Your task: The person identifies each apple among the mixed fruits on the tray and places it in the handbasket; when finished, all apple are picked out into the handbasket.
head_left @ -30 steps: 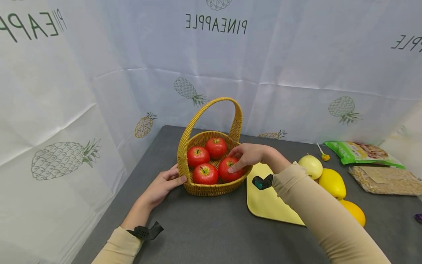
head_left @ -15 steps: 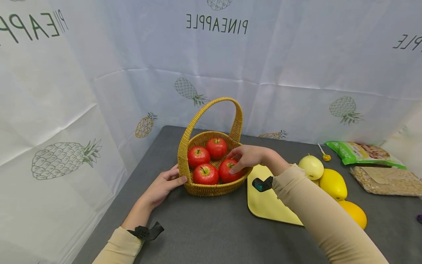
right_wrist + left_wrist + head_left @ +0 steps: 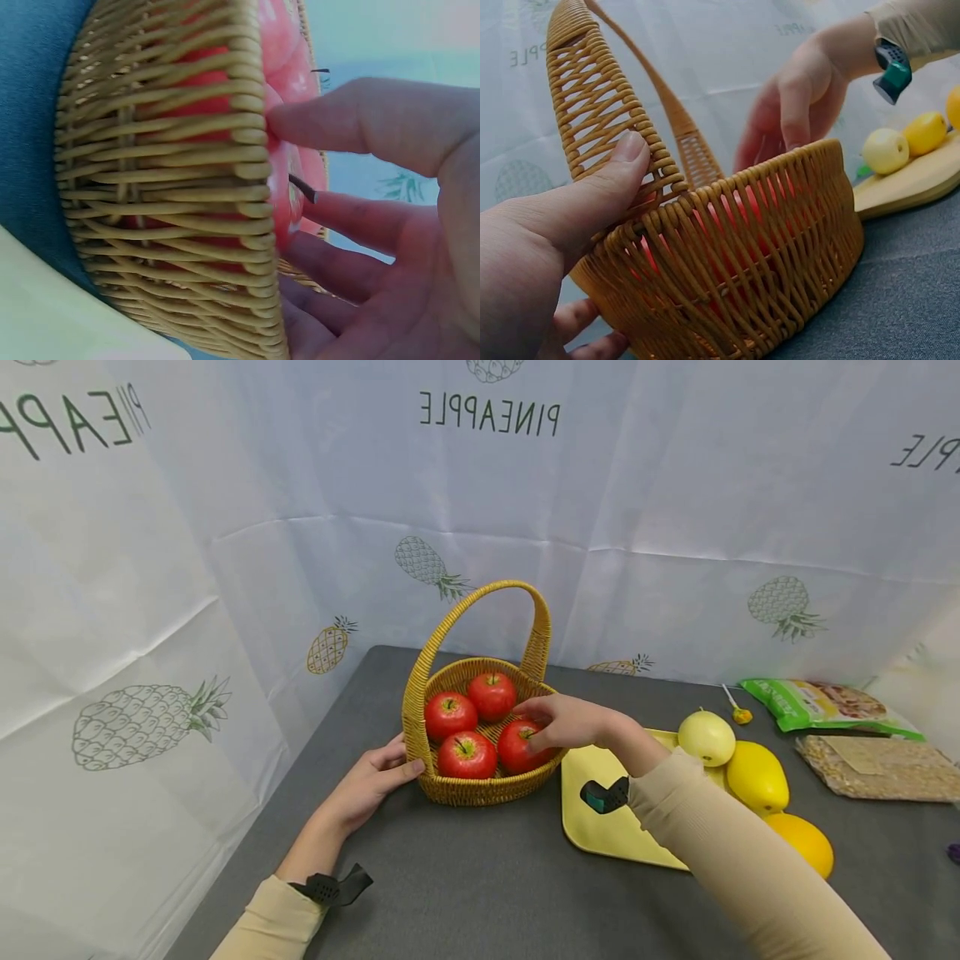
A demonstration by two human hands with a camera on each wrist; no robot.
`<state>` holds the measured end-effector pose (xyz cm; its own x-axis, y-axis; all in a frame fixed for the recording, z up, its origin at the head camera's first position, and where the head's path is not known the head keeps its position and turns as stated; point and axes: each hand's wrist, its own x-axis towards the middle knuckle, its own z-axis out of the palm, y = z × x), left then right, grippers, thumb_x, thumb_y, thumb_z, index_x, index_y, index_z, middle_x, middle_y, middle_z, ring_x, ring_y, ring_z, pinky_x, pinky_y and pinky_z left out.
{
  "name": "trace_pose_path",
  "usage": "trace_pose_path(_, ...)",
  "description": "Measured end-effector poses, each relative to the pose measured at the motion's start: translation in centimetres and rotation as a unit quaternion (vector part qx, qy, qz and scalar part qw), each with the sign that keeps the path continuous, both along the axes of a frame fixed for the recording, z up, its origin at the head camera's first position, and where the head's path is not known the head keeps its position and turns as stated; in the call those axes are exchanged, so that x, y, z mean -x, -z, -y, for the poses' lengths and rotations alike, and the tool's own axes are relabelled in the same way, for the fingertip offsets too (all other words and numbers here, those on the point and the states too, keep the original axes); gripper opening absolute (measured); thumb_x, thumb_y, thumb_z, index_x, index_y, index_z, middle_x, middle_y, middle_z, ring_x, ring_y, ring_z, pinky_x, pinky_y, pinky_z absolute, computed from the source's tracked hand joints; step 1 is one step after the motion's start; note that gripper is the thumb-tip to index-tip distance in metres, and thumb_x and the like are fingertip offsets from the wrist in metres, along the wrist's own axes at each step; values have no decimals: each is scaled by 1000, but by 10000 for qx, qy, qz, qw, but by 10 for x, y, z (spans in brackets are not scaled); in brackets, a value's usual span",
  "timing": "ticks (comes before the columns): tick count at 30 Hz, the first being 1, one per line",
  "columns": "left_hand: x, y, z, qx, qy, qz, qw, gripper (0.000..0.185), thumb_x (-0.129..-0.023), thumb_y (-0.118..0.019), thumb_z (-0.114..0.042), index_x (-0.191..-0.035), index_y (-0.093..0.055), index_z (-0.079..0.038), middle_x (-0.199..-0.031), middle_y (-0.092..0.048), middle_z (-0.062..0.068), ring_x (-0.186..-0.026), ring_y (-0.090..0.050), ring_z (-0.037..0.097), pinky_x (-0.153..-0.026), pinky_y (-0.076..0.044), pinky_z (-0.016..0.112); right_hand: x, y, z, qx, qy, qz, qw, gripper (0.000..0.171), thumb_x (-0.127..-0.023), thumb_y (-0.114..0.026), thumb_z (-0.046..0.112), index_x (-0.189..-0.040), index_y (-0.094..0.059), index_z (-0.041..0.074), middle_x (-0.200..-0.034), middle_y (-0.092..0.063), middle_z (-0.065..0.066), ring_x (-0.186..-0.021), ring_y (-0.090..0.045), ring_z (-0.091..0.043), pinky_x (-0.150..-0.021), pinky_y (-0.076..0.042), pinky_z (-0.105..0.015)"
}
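Note:
A wicker basket (image 3: 480,792) with an arched handle holds several red apples, each with a stem. My left hand (image 3: 372,783) grips its left side; in the left wrist view the thumb (image 3: 619,169) lies over the foot of the handle and the other fingers are around the outer wall. My right hand (image 3: 576,723) reaches over the right rim, at the apple (image 3: 515,750) nearest that side. In the right wrist view its thumb (image 3: 322,124) overlaps this apple, while the other fingers extend loosely spread past the stem. The apple sits low inside the basket.
A yellow board (image 3: 600,831) lies right of the basket, partly under my right forearm. Beyond are a pale green pear-like fruit (image 3: 707,738), a yellow fruit (image 3: 757,777) and an orange-yellow one (image 3: 806,843). Farther right lie a green packet (image 3: 832,706) and a grain bag (image 3: 877,768).
My right hand has shifted slightly right, its thumb drawing back across the apple. The left hand and the basket have stayed in place.

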<state>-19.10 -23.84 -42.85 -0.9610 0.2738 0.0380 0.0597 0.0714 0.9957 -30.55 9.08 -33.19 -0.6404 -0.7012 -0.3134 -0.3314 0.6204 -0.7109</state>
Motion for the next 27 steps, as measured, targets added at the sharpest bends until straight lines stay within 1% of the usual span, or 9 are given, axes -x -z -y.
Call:
trace_pose_path(4,1,0,0,-44,49,-28,10000,51,-103,-65,-21,-146,-54,4,-169,-19,9,-155,-9,33,-117,-23,57,-6,3,-4,205,106,-327,9992,68,-94,-70,17,-154,-44,2,-153,-48,-16,-139,-44,-34,-109,-41,-51)
trace_pose_path(7,1,0,-1,-65,91,-48,9999,51,-103,-65,-21,-146,-53,4,-169,-19,10,-155,-9,34,-117,-24,58,-13,5,-10,463,228,-469,9976,65,-96,-69,15,-154,-43,2,-155,-45,-18,-142,-41,-36,-112,-38,-53)
trace_pose_path(10,1,0,-1,-33,73,-43,10000,51,-103,-65,-21,-146,-53,4,-169,-20,8,-155,-10,33,-117,-25,56,-22,6,-18,822,500,-479,9942,63,-96,-68,14,-154,-44,4,-156,-44,-16,-144,-40,-38,-112,-38,-53)
trace_pose_path(13,2,0,0,72,24,-63,10000,51,-103,-66,-21,-146,-53,3,-169,-22,7,-155,-12,31,-117,-27,52,-33,6,-28,1228,911,-516,9869,60,-97,-68,16,-153,-46,6,-155,-46,-15,-143,-42,-39,-111,-40,-53)
trace_pose_path(16,2,-1,2,133,-12,-138,9998,51,-103,-66,-20,-146,-54,3,-168,-23,8,-155,-11,31,-117,-27,50,-44,7,-38,1613,1321,-657,9758,56,-99,-68,18,-150,-49,7,-152,-49,-16,-141,-44,-38,-107,-43,-52)
trace_pose_path(19,2,-1,5,154,-56,-205,9997,50,-102,-66,-19,-145,-54,4,-167,-26,10,-155,-11,32,-116,-29,45,-53,10,-46,1865,1628,-860,9651,53,-100,-69,19,-149,-51,7,-150,-51,-18,-139,-46,-39,-105,-47,-51)
trace_pose_path(21,2,-1,8,176,-81,-236,9995,50,-102,-66,-19,-145,-54,4,-166,-28,12,-155,-12,32,-114,-32,38,-58,13,-50,1914,1791,-972,9601,52,-100,-69,20,-148,-52,7,-150,-51,-17,-139,-47,-39,-104,-47,-50)
trace_pose_path(24,-1,-1,12,192,-165,-218,9994,50,-103,-66,-18,-146,-53,4,-163,-35,14,-153,-20,31,-109,-38,27,-62,18,-55,1837,2012,-1142,9554,50,-101,-68,23,-147,-53,7,-150,-51,-16,-139,-47,-38,-107,-45,-50)
trace_pose_path(27,-7,-4,15,290,-339,-211,9988,49,-103,-65,-19,-146,-54,2,-153,-48,17,-145,-38,31,-103,-44,24,-65,23,-61,1719,2211,-1274,9515,50,-102,-67,27,-146,-54,8,-150,-51,-16,-140,-44,-38,-110,-41,-51)
